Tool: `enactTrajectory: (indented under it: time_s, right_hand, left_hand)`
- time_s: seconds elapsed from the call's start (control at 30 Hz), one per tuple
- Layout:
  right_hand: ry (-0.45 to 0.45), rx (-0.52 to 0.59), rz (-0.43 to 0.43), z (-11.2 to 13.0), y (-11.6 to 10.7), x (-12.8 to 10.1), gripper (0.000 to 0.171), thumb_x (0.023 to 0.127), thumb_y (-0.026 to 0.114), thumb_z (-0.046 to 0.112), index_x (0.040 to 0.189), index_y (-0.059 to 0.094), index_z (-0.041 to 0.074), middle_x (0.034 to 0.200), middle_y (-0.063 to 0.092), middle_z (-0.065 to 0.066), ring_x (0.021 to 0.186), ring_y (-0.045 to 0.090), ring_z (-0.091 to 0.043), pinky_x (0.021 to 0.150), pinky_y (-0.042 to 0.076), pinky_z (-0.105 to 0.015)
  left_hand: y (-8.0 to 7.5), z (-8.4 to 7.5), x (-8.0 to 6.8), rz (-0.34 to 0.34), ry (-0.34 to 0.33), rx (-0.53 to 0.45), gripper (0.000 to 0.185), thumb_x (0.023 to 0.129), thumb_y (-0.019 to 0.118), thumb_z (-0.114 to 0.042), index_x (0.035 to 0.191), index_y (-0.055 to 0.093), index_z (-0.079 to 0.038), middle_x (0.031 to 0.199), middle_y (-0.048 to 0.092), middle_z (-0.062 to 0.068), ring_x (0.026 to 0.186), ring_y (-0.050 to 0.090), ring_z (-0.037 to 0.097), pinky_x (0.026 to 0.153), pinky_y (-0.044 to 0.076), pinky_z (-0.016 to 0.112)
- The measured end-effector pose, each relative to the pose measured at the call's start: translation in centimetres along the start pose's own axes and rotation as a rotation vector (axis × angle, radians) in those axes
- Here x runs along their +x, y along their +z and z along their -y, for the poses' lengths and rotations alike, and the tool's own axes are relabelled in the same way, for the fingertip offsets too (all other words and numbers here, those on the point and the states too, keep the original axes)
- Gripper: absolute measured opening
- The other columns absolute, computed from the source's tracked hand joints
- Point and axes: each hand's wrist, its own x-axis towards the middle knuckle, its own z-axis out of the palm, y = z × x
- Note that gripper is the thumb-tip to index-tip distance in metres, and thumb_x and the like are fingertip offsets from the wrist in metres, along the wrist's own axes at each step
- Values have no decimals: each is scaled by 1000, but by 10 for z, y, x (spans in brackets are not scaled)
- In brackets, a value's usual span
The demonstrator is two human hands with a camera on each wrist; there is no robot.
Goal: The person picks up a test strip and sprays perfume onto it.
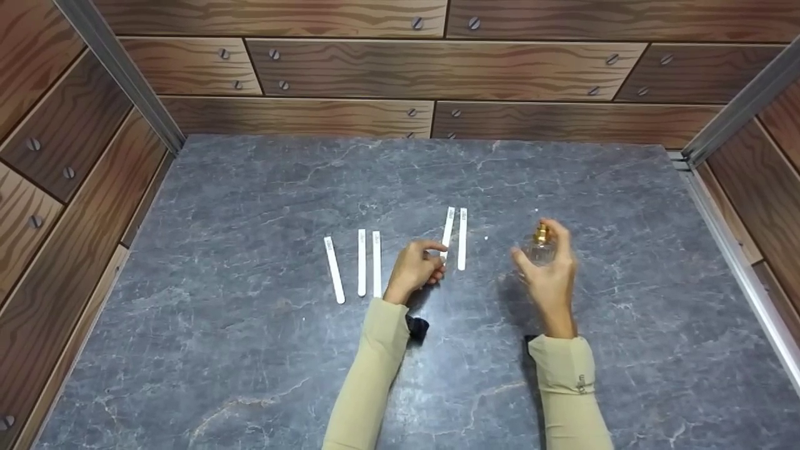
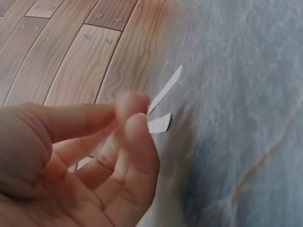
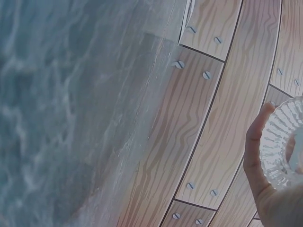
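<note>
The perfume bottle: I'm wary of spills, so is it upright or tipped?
Upright: the perfume bottle sits in the right hand, gold sprayer pointing up.

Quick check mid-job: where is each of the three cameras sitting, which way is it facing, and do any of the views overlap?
Head: on the person's head, looking forward and down at the grey table; shows both sleeves, the left hand pinching a white strip, the right hand holding a glass bottle.
Left wrist: looks past the left hand's fingers towards the wood-pattern wall.
Right wrist: looks past the thumb and the bottle's ribbed base.
Shared: head and left wrist both show the pinched strip; head and right wrist both show the bottle.
</note>
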Motion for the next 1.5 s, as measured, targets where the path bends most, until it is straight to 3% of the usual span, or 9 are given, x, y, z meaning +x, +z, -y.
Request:
enactTrajectory:
  time_s: [0.2, 0.4, 0.83, 1.23, 1.5]
  right_hand:
    - [19, 6, 18, 1, 2, 1, 59, 75, 79, -14, 129, 56, -6, 104, 63, -21, 95, 54, -5, 87, 42, -23]
    - [28, 11, 14, 1, 1, 1, 60, 74, 79, -16, 129, 57, -6, 105, 63, -24, 94, 53, -5, 87, 41, -22]
    - [30, 14, 14, 41, 1, 1, 55, 74, 73, -21, 125, 54, -14, 102, 62, -20, 91, 53, -2, 85, 41, -21]
    - [12, 24, 18, 40, -1, 3, 54, 73, 73, -21, 123, 54, -15, 98, 60, -20, 88, 53, -5, 84, 41, -21]
    - [22, 28, 23, 41, -1, 2, 54, 74, 73, -21, 123, 53, -15, 100, 60, -34, 90, 53, -5, 85, 41, -21]
  left_hand:
    - [-7, -3, -6, -14, 77, 94, 29, 91, 61, 9, 119, 69, 7, 83, 70, 12, 64, 65, 19, 54, 50, 19]
    - [-14, -5, -14, -41, 104, 156, 31, 93, 64, 5, 123, 69, 3, 93, 71, 13, 71, 68, 31, 53, 48, 19]
    - [-30, -2, -29, -112, 173, 218, 34, 91, 64, 7, 125, 67, 5, 105, 72, 18, 87, 72, 27, 63, 56, 25]
    - [-46, 2, -39, -144, 200, 227, 38, 91, 66, 9, 129, 64, 7, 110, 68, 22, 94, 71, 33, 76, 60, 36]
    - [-55, 7, -46, -191, 186, 232, 38, 89, 64, 12, 127, 64, 7, 111, 69, 23, 95, 70, 33, 80, 59, 38]
